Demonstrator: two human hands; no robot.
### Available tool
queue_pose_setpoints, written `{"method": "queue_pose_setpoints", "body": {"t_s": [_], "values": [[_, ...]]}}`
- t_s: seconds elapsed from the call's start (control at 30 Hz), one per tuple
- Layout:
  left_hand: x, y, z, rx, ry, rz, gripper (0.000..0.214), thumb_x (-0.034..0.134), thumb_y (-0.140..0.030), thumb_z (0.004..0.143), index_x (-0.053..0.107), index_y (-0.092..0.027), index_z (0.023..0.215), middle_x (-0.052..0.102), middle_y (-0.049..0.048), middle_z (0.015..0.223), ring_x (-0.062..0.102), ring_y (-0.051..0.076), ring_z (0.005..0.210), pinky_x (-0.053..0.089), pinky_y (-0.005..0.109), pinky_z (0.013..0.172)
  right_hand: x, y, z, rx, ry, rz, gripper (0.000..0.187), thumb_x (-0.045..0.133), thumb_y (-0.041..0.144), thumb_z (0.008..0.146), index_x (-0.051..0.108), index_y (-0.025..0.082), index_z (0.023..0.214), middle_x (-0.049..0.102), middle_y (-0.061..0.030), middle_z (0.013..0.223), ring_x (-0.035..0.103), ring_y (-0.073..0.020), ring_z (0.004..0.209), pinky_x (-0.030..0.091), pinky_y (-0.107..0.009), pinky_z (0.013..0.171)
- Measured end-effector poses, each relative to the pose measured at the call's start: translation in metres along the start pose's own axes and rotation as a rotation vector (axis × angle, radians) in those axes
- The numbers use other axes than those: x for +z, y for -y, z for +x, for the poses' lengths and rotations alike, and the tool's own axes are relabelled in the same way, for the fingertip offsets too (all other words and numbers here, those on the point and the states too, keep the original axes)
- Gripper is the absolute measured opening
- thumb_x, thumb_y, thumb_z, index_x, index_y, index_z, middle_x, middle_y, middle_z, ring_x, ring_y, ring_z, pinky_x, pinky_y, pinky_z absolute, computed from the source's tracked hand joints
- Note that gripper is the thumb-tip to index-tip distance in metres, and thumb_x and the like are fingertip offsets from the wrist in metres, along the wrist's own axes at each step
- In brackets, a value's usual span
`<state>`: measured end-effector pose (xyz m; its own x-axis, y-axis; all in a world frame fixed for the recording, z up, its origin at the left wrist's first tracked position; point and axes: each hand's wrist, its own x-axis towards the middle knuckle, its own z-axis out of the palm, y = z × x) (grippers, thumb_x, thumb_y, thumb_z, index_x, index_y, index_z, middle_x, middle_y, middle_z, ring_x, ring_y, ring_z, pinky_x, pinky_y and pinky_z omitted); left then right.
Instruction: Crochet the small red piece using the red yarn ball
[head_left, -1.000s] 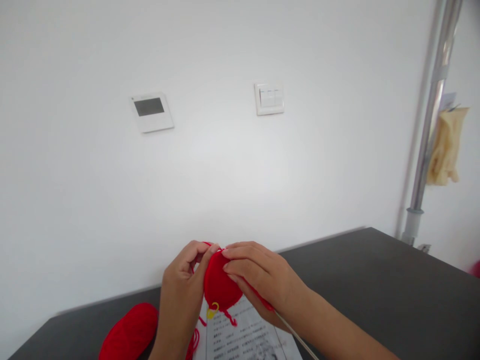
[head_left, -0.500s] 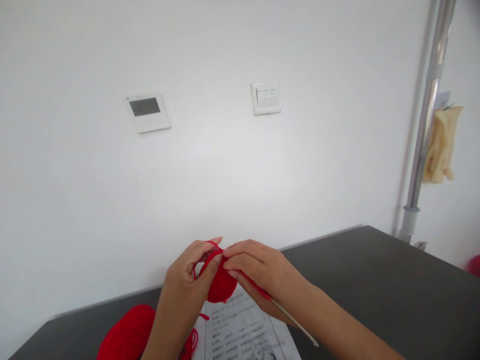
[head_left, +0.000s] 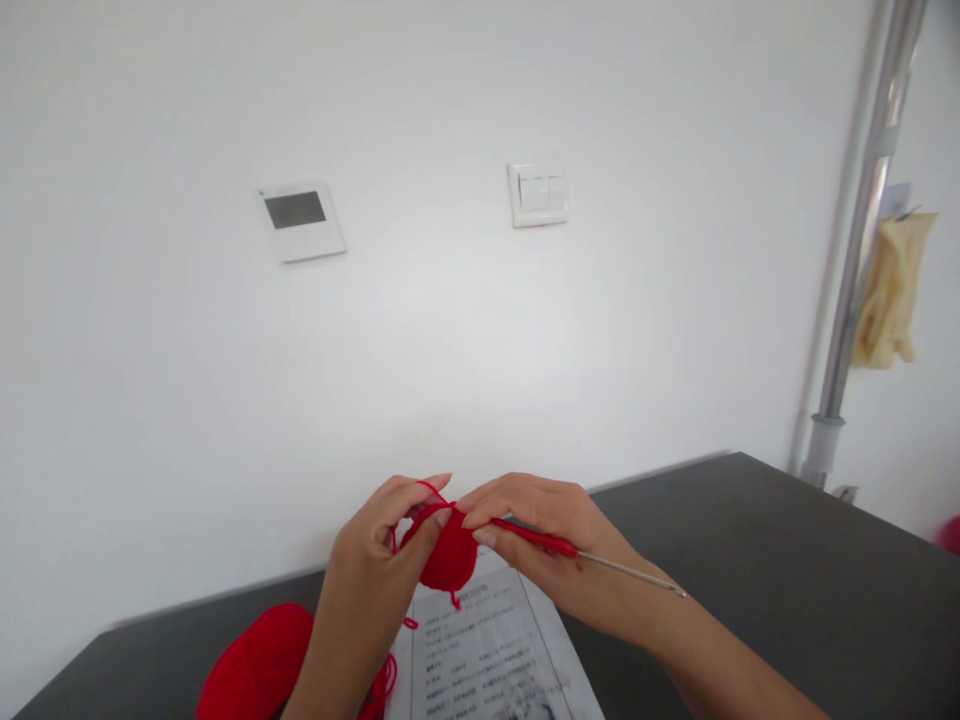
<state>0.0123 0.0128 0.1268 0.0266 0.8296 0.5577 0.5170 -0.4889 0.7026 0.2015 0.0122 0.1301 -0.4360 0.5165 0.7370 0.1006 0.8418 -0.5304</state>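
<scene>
My left hand (head_left: pixel 375 550) pinches a small round red crochet piece (head_left: pixel 448 556), with red yarn looped over its fingers. My right hand (head_left: pixel 547 545) grips a crochet hook (head_left: pixel 592 558) with a red handle and a metal shaft that points right; its tip end meets the top edge of the red piece. Both hands hover above a printed paper sheet (head_left: pixel 487 660) on the dark table (head_left: pixel 750 560). A red yarn ball (head_left: pixel 255 665) lies on the table at lower left, its strand running up to my left hand.
A white wall stands right behind the table, with a small display panel (head_left: pixel 300 220) and a light switch (head_left: pixel 538 194). A metal pole (head_left: pixel 855 250) rises at the right, with a pale glove (head_left: pixel 892 290) hanging beside it. A red object (head_left: pixel 951 535) shows at the right edge.
The right hand has turned so the hook's shaft now points right instead of down-right. The red piece has rotated, hiding the yellow marker ring seen earlier.
</scene>
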Motion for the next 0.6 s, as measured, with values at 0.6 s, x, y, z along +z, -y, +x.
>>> {"method": "queue_pose_setpoints", "body": {"t_s": [0.6], "values": [[0.0027,-0.0064,-0.0007,-0.229,0.027,-0.333,0.011,0.069,-0.026,0.069,0.07,-0.019,0.078,0.07,0.0027,0.084,0.063,0.018,0.077,0.05,0.027,0.067,-0.0045,0.0028,-0.0014,0.116,0.023,0.099,0.018,0.054,0.01,0.087,0.068,0.019,0.095,0.07,-0.0025,0.095,0.064,-0.0122,0.085,0.051,-0.026,0.08]]}}
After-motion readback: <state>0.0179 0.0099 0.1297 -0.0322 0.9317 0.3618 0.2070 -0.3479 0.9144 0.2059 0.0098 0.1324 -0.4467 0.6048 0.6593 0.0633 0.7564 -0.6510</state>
